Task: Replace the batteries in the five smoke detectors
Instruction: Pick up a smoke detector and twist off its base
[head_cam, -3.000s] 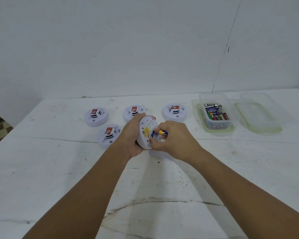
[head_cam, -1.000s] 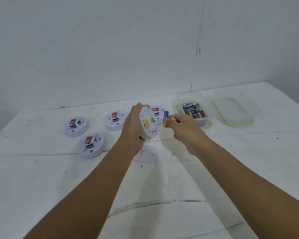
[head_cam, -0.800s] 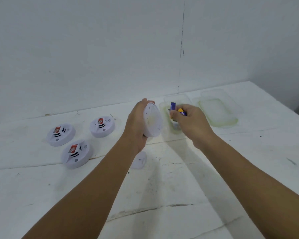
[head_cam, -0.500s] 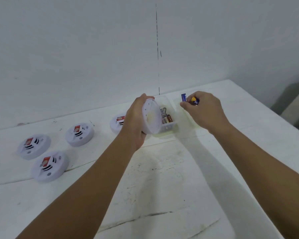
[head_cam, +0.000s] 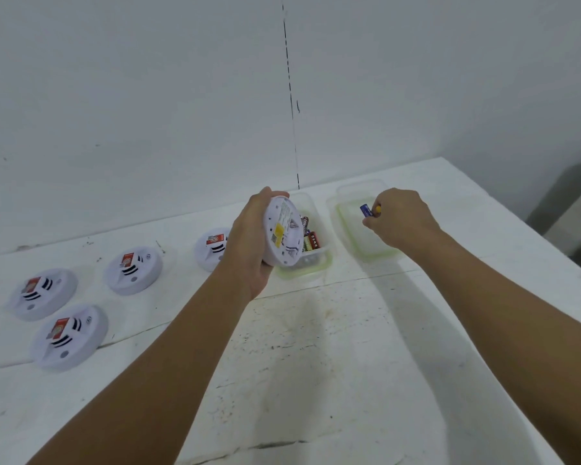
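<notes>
Five smoke detectors show in the head view: four lie face up on the white table toward the left of the frame, at and, the last partly hidden behind the left wrist. The fifth smoke detector is gripped in the left hand, fingers curled round its rim, held on edge above the table with its labelled back facing right. Just behind it sits the clear battery container with loose batteries inside. At the right centre, the right hand pinches a blue and yellow battery above the upturned container lid. This looks like the removed cell being set aside. To do it well, I would lower it flat onto the lid so it cannot roll, keep it apart from the fresh stock, and hold the detector steady with its open back still facing the working hand.
</notes>
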